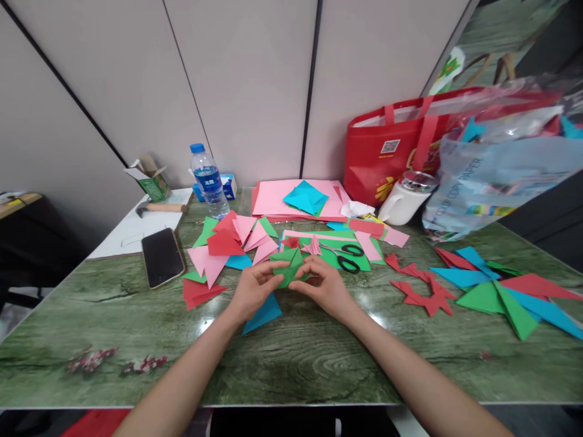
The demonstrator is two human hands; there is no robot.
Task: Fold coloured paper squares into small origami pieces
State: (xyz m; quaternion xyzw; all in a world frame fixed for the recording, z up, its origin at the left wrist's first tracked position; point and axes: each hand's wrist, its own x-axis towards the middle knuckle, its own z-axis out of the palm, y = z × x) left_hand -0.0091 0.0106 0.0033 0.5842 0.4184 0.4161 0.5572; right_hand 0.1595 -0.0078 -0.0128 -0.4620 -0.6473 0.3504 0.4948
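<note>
A folded green paper [288, 267] is held between my two hands above the middle of the table. My left hand [257, 286] pinches its left side between thumb and fingers. On its right side, the thumb and fingertips of my right hand [324, 287] grip the edge. Under and beside my left hand lies a blue paper piece [263, 314]. Just behind the hands are scissors with black handles [348, 264], a small folded pink piece [312, 246] and stacked coloured sheets. Folded red, pink, green and blue papers [225, 243] are heaped to the left.
A phone [163, 258], hammer [161, 207], water bottle [209, 181] and small green box [152, 183] stand or lie left. Right are a white mug [407, 197], red bag [387, 145], plastic bag [501, 182], red cut-outs [428, 297] and coloured paper strips [485, 300].
</note>
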